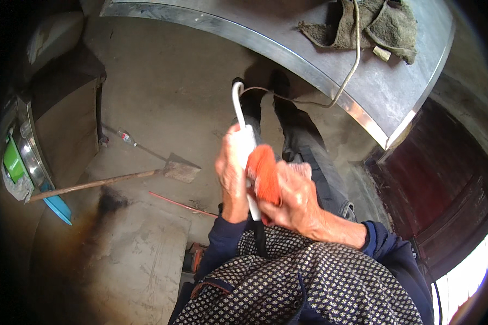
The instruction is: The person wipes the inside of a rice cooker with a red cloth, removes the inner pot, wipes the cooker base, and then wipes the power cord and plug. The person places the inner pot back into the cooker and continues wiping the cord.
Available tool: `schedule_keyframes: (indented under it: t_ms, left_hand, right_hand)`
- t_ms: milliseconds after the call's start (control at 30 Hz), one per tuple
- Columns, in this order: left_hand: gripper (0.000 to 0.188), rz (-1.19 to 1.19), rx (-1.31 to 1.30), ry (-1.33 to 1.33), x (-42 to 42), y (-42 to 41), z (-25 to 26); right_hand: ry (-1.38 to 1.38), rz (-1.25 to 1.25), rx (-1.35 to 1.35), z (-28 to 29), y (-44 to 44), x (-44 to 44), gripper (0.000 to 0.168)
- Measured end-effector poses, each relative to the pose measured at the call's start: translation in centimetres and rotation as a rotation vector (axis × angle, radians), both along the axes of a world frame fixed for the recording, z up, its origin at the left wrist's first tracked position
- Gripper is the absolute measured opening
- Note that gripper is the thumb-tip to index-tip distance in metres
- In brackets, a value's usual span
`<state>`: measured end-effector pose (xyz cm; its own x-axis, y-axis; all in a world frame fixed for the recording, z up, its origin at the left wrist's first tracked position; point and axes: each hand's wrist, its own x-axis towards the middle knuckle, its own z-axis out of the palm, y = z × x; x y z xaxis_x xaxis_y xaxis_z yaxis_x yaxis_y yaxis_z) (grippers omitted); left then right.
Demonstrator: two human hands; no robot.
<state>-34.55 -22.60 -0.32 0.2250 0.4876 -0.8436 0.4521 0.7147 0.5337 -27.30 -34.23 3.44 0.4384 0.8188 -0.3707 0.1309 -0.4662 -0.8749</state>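
Note:
My left hand (232, 178) grips a white power strip (244, 147) along its side, holding it lengthwise in front of my waist. My right hand (297, 199) holds a bunched orange-red cloth (264, 172) against the strip's face. The cloth and my fingers hide much of that face, and there is some motion blur. From the strip's far end a pale cord (236, 103) loops out. It runs over the edge of the metal-trimmed table (309, 67) and across its top.
A grey-brown towel (390, 32) and a small pale block (382, 53) lie on the table. To the left are a wooden-handled shovel (183, 171), a plastic bottle (127, 138), a green basin (14, 158) and a blue basin (59, 209). A dark red door (435, 174) is at right.

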Motion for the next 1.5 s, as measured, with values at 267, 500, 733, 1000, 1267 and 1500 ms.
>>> schedule_keyframes:
  t_ms: [267,500,733,1000,1267,1500]
  left_hand:
    - [0.045,0.029,-0.024,-0.016,-2.1,-2.6,-0.4]
    - [0.052,-0.122,0.028,0.03,-0.4,-1.6,1.1]
    - [0.051,0.271,-0.215,0.008,-1.2,-1.6,-0.8]
    - [0.055,0.206,-0.188,-0.025,-4.6,-0.5,-3.0]
    - [0.047,0.368,-0.2,-0.194,-1.8,0.6,-2.3]
    - [0.055,0.315,-0.478,-0.133,-1.0,0.3,-0.3]
  right_hand:
    - [-0.048,-0.182,-0.104,-7.1,5.8,4.0,0.028]
    - [0.016,-0.522,0.05,-8.5,8.5,8.5,0.024]
    - [-0.053,-0.221,-0.011,-4.7,7.8,4.7,0.025]
    - [0.053,0.278,0.032,2.6,0.0,0.2,0.027]
    - [0.041,0.007,0.18,-3.1,2.8,1.2,0.03]
    - [-0.079,-0.344,-0.097,-12.5,8.9,5.5,0.02]
